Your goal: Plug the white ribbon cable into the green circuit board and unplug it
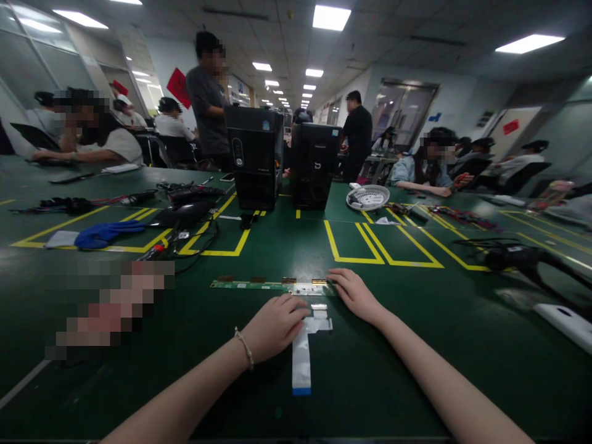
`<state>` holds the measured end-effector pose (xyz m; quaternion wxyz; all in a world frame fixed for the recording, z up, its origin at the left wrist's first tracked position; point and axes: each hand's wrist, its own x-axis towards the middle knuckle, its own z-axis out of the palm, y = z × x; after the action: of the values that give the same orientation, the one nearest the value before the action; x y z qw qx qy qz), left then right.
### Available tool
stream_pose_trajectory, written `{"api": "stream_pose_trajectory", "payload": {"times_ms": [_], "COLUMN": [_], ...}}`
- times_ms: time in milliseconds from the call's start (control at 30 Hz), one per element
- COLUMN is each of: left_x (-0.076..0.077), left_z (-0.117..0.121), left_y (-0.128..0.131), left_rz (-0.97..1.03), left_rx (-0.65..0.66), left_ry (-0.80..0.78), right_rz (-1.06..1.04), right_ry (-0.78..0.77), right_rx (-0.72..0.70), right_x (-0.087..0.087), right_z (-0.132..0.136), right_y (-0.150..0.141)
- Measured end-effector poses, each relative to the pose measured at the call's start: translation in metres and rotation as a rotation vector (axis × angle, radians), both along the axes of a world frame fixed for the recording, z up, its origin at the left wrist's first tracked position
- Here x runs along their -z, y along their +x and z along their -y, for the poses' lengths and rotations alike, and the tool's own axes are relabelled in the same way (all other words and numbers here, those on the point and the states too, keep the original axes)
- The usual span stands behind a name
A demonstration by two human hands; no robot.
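A long narrow green circuit board (252,285) lies on the green table (351,364) just in front of me. A white flat ribbon cable (302,357) with a blue end runs from the board's middle toward me. My left hand (274,325) rests curled on the table, its fingertips pressing the cable near its connector. My right hand (355,294) lies flat with its fingers stretched out, touching the board's right end.
Two black computer towers (255,157) (314,163) stand beyond the board. Blue gloves (104,233), black cables and tools lie at the left, a small white fan (369,197) at the back right, a black tool (509,256) and white casing (567,324) at the right. Several people sit or stand around.
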<state>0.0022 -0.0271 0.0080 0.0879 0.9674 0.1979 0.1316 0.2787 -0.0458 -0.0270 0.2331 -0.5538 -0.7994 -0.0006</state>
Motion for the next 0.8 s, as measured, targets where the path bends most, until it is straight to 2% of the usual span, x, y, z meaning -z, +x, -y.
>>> {"api": "stream_pose_trajectory", "payload": {"times_ms": [133,233,500,800], "left_x": [0.001,0.005,0.021,0.02], "left_z": [0.019,0.026,0.027,0.033], "left_y": [0.005,0.008,0.018,0.03], "left_rz": [0.044,0.033,-0.046,-0.053], "left_rx": [0.084,0.097,0.102,0.027], "left_ry": [-0.028,-0.035,-0.064,-0.015], "right_rz": [0.054,0.086,0.122,0.107], "right_ry": [-0.003,-0.032,-0.176,-0.196], "right_rx": [-0.072,-0.083,-0.082,-0.062], "right_x": [-0.002,-0.001,-0.002,-0.008], "right_z": [0.019,0.026,0.026,0.036], "right_y": [-0.013,-0.016,-0.015,-0.015]}}
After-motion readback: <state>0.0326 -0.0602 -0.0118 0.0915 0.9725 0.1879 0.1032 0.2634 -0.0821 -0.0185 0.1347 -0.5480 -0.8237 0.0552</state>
